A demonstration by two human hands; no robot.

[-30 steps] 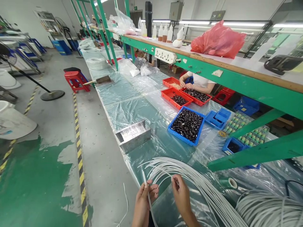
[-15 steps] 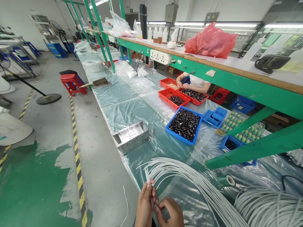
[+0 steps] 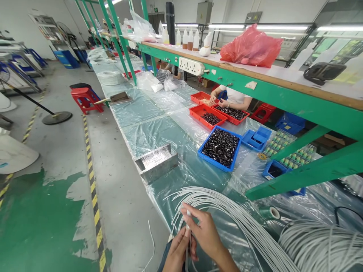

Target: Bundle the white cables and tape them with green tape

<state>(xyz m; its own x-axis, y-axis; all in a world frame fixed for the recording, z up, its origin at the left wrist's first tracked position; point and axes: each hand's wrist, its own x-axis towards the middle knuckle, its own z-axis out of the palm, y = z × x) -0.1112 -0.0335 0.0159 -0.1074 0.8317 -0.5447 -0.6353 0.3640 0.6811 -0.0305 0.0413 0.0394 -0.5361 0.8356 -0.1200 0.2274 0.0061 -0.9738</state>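
Note:
A few white cables [image 3: 188,223] stand upright between my two hands at the table's near edge. My left hand [image 3: 179,247] is closed round them from below. Just above it, my right hand [image 3: 202,228] pinches the same cables near their ends with thumb and forefinger. Behind and beside my hands, a large bundle of white cables [image 3: 227,209] arcs across the table toward the lower right, its loose ends fanned out to the left. A thick coil of white cable [image 3: 320,245] lies at the lower right.
A metal channel [image 3: 157,162] sits at the table's left edge. Farther back are a blue tray [image 3: 221,148] of black parts and red trays [image 3: 208,115]. A green slanted post [image 3: 300,170] crosses the right side. Across the table, a person's hands [image 3: 219,101] work over a tray.
My right hand has risen from below beside my left hand to the upper part of the held cables. My left hand has moved slightly down and right.

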